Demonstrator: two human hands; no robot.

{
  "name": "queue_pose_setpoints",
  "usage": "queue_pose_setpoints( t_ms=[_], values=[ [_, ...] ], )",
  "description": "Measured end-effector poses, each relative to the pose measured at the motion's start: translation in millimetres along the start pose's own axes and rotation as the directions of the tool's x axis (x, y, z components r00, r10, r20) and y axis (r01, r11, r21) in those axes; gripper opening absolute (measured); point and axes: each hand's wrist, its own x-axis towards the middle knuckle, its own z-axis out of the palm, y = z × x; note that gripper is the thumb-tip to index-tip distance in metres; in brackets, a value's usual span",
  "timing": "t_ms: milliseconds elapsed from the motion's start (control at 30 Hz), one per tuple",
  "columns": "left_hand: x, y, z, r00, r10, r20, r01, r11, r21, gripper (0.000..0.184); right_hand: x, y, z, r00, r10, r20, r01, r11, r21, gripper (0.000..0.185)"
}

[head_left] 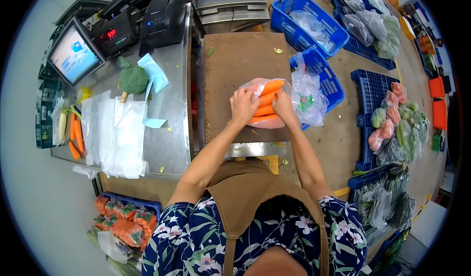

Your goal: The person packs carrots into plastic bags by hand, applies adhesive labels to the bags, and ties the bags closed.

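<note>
Several orange carrots (265,110) lie side by side in a clear plastic bag (267,124) on the brown platform (235,55) in front of me. My left hand (244,107) has its fingers curled around the left side of the bag, by the carrot ends. At the other side, my right hand (284,105) is closed at the carrots' right ends, gripping the bag edge there; its fingertips are partly hidden. The bag's film spreads past both hands.
On the steel counter at left are a broccoli head (133,79), white plastic bags (115,133), a monitor (76,51) and a printer (163,20). Blue crates (310,23) stand right of the platform. Bagged vegetables (398,121) lie on a pallet further right.
</note>
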Motion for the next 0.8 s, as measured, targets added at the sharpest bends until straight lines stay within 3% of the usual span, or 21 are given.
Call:
queue_pose_setpoints(
  t_ms=[33,67,100,200,233,300,333,367,400,433,467,500,533,567,600,667,700,800],
  values=[
    [7.7,-11.3,7.7,0.985,-0.131,0.109,0.141,0.986,-0.088,0.037,4.1,2.3,1.0,1.000,0.028,-0.011,-0.029,0.999,-0.041,0.013],
    [11.7,-21.1,15.7,0.942,-0.249,0.225,0.287,0.945,-0.156,0.034,8.5,4.7,1.5,0.997,-0.076,-0.035,0.073,0.994,-0.076,0.014],
    [14.0,-7.0,5.3,0.916,-0.347,0.200,0.397,0.716,-0.574,0.020,12.1,5.9,1.2,0.982,-0.180,-0.052,0.173,0.978,-0.114,0.015],
    [22.5,-7.6,-14.8,0.845,-0.363,0.392,0.526,0.433,-0.733,0.013,32.8,10.1,6.5,0.848,-0.528,0.052,0.523,0.815,-0.250,0.025],
    [23.1,-9.2,-12.4,0.849,-0.344,0.402,0.524,0.441,-0.729,0.011,42.8,13.5,8.4,0.758,-0.642,0.118,0.645,0.708,-0.287,0.029],
    [20.2,-9.3,-7.4,0.864,-0.344,0.366,0.491,0.425,-0.760,0.013,54.1,28.0,24.1,0.746,-0.659,0.094,0.620,0.637,-0.458,0.034],
    [20.3,-14.9,-0.7,0.859,-0.380,0.343,0.503,0.510,-0.697,0.014,61.2,34.1,30.5,0.690,-0.722,0.041,0.638,0.580,-0.507,0.021],
    [18.6,-22.2,8.1,0.837,-0.414,0.358,0.539,0.504,-0.675,0.015,65.1,45.0,45.5,0.757,-0.647,0.094,0.588,0.610,-0.531,0.019],
    [20.0,-20.9,9.8,0.813,-0.470,0.343,0.570,0.523,-0.634,0.015,75.0,45.6,50.8,0.833,-0.487,0.261,0.538,0.603,-0.590,0.018],
    [21.7,-4.4,-4.3,0.818,-0.484,0.310,0.557,0.536,-0.634,0.013,71.7,29.0,32.4,0.803,-0.537,0.260,0.574,0.577,-0.581,0.021],
    [23.7,-18.7,15.0,0.867,-0.439,0.236,0.464,0.539,-0.704,0.010,74.6,22.5,17.7,0.693,-0.696,0.189,0.703,0.595,-0.390,0.025],
    [26.3,-14.8,7.1,0.880,-0.431,0.201,0.437,0.565,-0.700,0.010,73.2,14.2,7.9,0.630,-0.753,0.190,0.756,0.540,-0.368,0.034],
    [30.1,-17.9,12.7,0.884,-0.437,0.162,0.427,0.620,-0.658,0.012,65.9,-5.0,-6.4,0.737,-0.579,0.347,0.675,0.605,-0.424,0.043],
    [33.2,-23.2,17.8,0.883,-0.449,0.134,0.421,0.634,-0.648,0.013,60.1,-18.9,-16.3,0.765,-0.531,0.363,0.643,0.658,-0.392,0.050],
    [33.8,-24.5,14.4,0.883,-0.454,0.117,0.417,0.647,-0.638,0.015,53.0,-35.2,-29.6,0.685,-0.662,0.305,0.727,0.596,-0.341,0.043],
    [32.0,-31.1,25.1,0.900,-0.431,-0.071,0.363,0.829,-0.425,0.021,29.2,-72.0,-73.4,0.789,-0.329,0.519,0.584,0.664,-0.467,0.033],
    [30.9,-28.3,13.0,0.898,-0.441,0.001,0.400,0.814,-0.420,0.025,19.5,-80.3,-90.0,0.815,-0.333,0.474,0.555,0.681,-0.477,0.028],
    [39.3,-57.2,36.1,0.930,-0.367,-0.002,0.337,0.856,-0.392,0.028,-11.7,-99.1,-146.1,0.864,-0.332,0.380,0.487,0.744,-0.457,0.023]
  ],
)
